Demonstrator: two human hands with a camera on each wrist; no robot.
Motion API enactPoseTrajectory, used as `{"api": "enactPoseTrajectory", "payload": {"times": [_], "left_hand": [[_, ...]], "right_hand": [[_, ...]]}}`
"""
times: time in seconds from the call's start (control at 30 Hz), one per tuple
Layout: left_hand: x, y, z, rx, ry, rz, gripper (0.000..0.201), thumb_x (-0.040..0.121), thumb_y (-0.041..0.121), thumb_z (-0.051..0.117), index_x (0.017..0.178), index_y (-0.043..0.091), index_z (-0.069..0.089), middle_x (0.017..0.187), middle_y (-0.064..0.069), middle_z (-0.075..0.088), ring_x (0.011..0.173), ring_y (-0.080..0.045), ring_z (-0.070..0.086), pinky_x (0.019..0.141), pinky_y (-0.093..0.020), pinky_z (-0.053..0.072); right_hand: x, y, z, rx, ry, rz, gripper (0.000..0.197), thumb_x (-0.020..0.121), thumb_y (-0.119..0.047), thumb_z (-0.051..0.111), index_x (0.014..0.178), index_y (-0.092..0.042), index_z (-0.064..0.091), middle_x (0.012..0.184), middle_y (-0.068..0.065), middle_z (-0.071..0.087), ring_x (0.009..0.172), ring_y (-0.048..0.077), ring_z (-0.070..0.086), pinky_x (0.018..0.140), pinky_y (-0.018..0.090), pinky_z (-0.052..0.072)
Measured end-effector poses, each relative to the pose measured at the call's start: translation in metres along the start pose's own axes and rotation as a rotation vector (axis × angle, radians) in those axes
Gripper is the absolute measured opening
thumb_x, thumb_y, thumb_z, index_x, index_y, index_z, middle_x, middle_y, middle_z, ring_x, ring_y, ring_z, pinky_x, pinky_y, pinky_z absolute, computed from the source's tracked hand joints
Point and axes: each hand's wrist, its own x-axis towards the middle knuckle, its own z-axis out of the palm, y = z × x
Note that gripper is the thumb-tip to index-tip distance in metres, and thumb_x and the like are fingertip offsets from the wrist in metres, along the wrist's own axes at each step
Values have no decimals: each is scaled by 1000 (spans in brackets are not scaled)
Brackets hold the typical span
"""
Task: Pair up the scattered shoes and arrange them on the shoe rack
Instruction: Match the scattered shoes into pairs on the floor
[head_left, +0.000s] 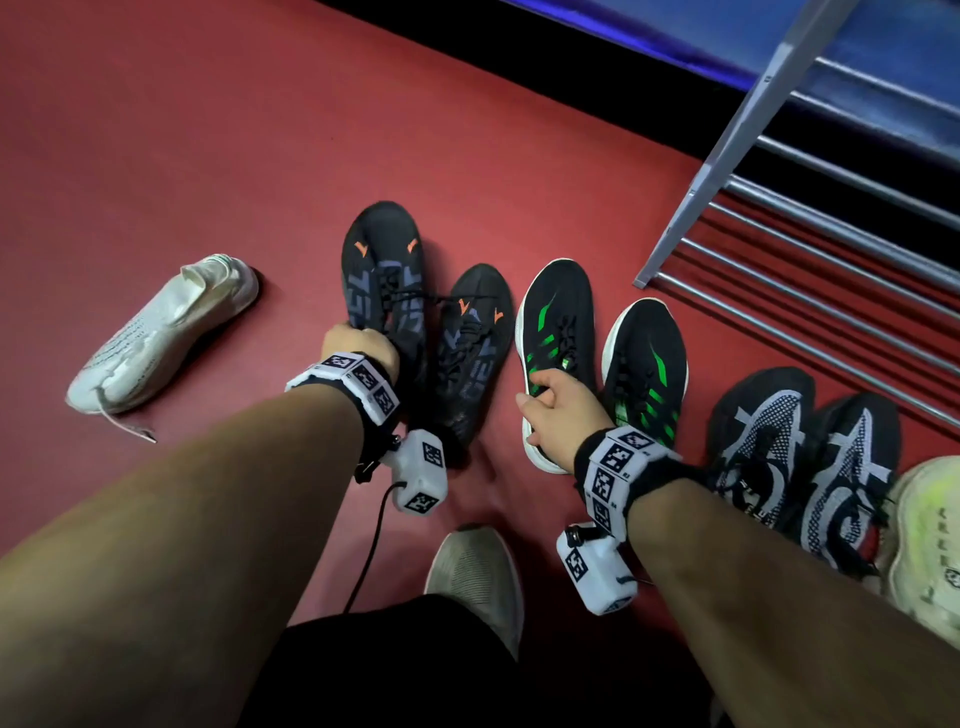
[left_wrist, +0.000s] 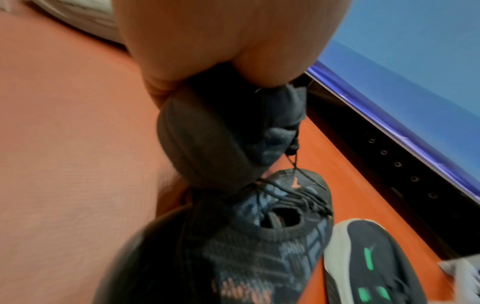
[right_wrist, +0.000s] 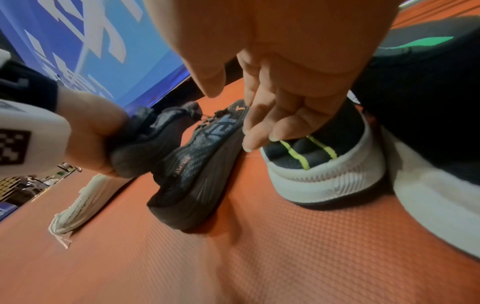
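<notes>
On a red floor (head_left: 156, 130) beside the empty shoe rack (head_left: 810, 244): left hand (head_left: 358, 348) clutching an orange-marked black shoe (head_left: 382, 270) toward its mate (head_left: 470, 353), right hand (head_left: 558, 410) pinching a green-striped shoe (head_left: 558, 322), apparently for pairing.

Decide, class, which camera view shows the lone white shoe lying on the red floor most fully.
The head view: the white shoe shows whole there, lying alone on the red floor, left of the dark pairs. The right wrist view catches it small and sideways at lower left. The left wrist view shows, at most, a blurred pale sliver at its top edge.
</notes>
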Motion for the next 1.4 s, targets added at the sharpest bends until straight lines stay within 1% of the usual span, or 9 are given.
{"api": "enactPoseTrajectory", "payload": {"times": [0.13,0.27,0.37,0.47,0.63,0.87,0.97,1.1,1.4], "left_hand": [[4,-15,-9,315,-113,-6,25,94,15,54,116,5,61,124,-13,58,121,-34,53,95,-36,41],[1,-12,-19,596,-109,140,16,96,24,53,104,15,63,116,-8,64,116,-28,57,100,-33,41],[11,-14,-29,588,-134,210,24,95,20,51,118,19,59,123,-4,61,117,-23,58,94,-32,45],[15,-18,-31,516,-218,141,16,93,18,53,106,19,63,108,-3,66,103,-23,65,93,-43,53],[3,-9,-22,125,-310,57,50,78,25,57,127,11,61,124,-12,65,113,-31,61,103,-37,44],[-9,12,-48,134,-268,150,38,73,46,49,88,16,65,89,-12,69,83,-34,64,87,-40,52],[-9,17,-72,193,-221,202,24,82,33,56,93,14,64,100,-15,68,87,-36,63,85,-39,52],[6,13,-94,333,-116,232,36,85,28,56,115,9,63,122,-17,60,106,-38,60,86,-36,46],[44,14,-92,472,-47,180,42,92,26,56,126,2,55,147,-18,35,125,-35,46,92,-37,39]], "right_hand": [[0,1,8,-35,-23,-11,40,92,-32,59,130,-19,54,93,0,56,93,28,67,88,37,52],[-2,-1,10,-84,-14,-13,38,91,-30,60,127,-19,55,96,4,64,91,25,66,88,35,51],[-6,-6,12,-92,-30,-6,38,91,-30,60,127,-20,55,97,3,65,87,25,67,87,37,54],[-11,-8,15,-109,-48,-10,37,90,-30,59,126,-22,55,94,-1,65,85,27,68,86,41,55],[-17,-21,14,-179,-58,-32,37,91,-28,59,127,-21,55,97,-1,63,87,25,67,89,38,53],[-33,-77,15,-262,-39,-153,34,89,-25,59,122,-19,58,85,-5,62,80,19,64,77,30,50],[-42,-106,16,-317,-24,-198,32,90,-26,57,122,-21,57,84,-3,63,82,23,65,74,28,48],[-46,-137,29,-347,-45,-273,32,90,-26,56,122,-22,56,83,-3,63,80,23,64,70,28,46],[-15,-157,60,-367,-171,-308,41,92,-25,53,132,-22,49,98,-1,63,89,23,63,75,31,48]]}}
